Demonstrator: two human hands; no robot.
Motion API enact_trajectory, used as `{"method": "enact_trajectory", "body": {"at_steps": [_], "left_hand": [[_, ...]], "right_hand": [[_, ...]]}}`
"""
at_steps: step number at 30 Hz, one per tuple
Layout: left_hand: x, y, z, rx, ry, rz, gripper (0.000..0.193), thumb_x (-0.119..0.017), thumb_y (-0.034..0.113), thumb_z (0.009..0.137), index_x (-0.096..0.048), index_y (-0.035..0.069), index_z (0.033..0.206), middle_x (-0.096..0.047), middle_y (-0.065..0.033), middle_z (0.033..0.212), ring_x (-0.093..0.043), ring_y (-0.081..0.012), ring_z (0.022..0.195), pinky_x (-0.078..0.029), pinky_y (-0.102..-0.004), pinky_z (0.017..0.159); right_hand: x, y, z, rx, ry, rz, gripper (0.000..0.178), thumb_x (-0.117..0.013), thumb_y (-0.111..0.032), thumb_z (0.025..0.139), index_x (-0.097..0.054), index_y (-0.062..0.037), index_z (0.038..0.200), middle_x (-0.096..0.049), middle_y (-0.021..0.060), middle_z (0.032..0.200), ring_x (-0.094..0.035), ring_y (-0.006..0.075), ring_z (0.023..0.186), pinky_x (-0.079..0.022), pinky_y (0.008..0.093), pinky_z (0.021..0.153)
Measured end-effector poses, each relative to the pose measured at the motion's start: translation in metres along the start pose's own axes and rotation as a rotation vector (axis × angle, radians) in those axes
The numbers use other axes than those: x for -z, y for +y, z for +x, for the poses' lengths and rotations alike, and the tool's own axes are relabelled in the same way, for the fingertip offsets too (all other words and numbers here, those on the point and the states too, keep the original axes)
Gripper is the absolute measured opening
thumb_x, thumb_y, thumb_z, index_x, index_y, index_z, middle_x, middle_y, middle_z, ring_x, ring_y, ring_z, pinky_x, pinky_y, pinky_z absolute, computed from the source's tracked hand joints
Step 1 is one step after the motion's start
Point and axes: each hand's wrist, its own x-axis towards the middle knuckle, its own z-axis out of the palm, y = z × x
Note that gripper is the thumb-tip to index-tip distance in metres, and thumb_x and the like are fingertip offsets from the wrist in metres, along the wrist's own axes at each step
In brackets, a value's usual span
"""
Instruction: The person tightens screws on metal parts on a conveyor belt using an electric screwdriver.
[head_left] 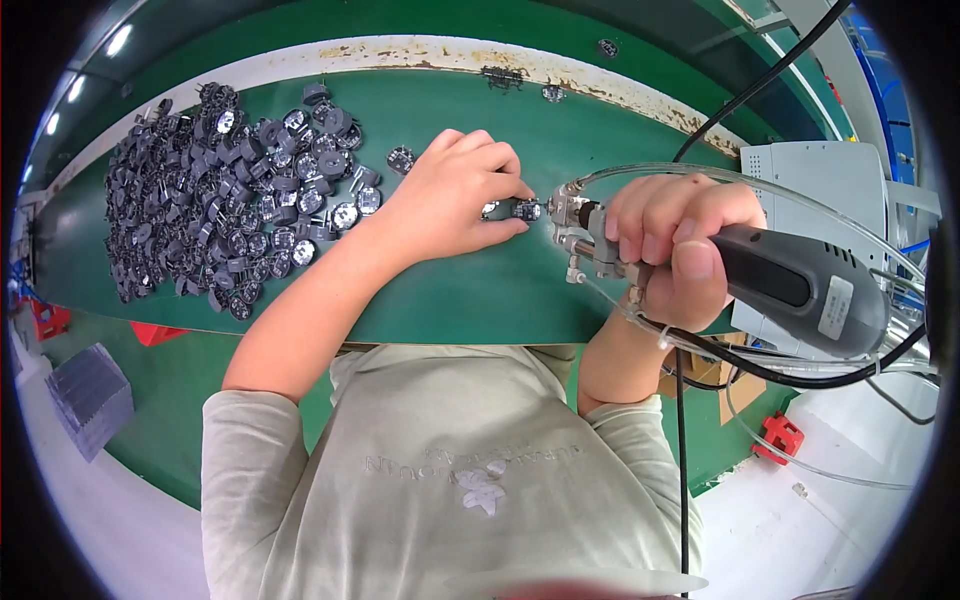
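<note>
"That tool (785,285) looks like matt dark plastic from here."
"Yes, with shiny metal fittings (567,212) up front. And the bench (450,305)?"
"Smooth, with a slight sheen, but the white strip (400,53) behind is rough, its paint flaking."
"The round parts (235,195)?"
"Dull plastic sides, glossy faces. And the shirt (420,430) is matt cloth."

Left hand (462,195) at small part (526,211), right hand (680,240) holding grey tool (800,288)

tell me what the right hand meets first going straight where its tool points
Probably the small dark part at the fingertips of the left hand, just ahead of the tool in the right hand; depth is unclear.
</note>
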Motion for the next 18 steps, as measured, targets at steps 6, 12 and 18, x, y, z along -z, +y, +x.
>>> {"method": "enact_trajectory", "body": {"at_steps": [6,12,18], "left_hand": [[-0.002,-0.003,0.002,-0.016,-0.01,-0.019,0.026,-0.079,0.022,0.072,-0.073,0.011,0.094,-0.059,-0.0007,0.09,-0.055,-0.0208,0.089,-0.039,-0.0343,0.082],[-0.001,-0.005,0.002,-0.037,-0.03,-0.05,0.028,-0.08,0.022,0.072,-0.073,0.01,0.097,-0.06,-0.0013,0.093,-0.056,-0.0216,0.091,-0.039,-0.0359,0.083],[0.001,-0.001,-0.002,0.004,-0.023,-0.071,0.029,-0.08,0.023,0.072,-0.073,0.01,0.097,-0.059,-0.0017,0.094,-0.056,-0.0212,0.092,-0.039,-0.0348,0.084]], "right_hand": [[-0.003,-0.001,0.006,-0.07,-0.094,-0.135,0.017,-0.06,-0.011,0.088,-0.046,-0.005,0.08,-0.05,0.006,0.061,-0.048,0.017,0.048,-0.048,0.0362,0.051],[-0.007,0.001,0.014,-0.125,-0.064,-0.232,0.018,-0.06,-0.004,0.085,-0.044,-0.0043,0.075,-0.049,0.0068,0.057,-0.046,0.0164,0.047,-0.047,0.0354,0.05],[0.001,-0.018,0.006,0.015,-0.087,0.065,0.023,-0.071,-0.006,0.083,-0.048,-0.0055,0.086,-0.054,0.0072,0.067,-0.054,0.0189,0.055,-0.049,0.0347,0.053]]}}
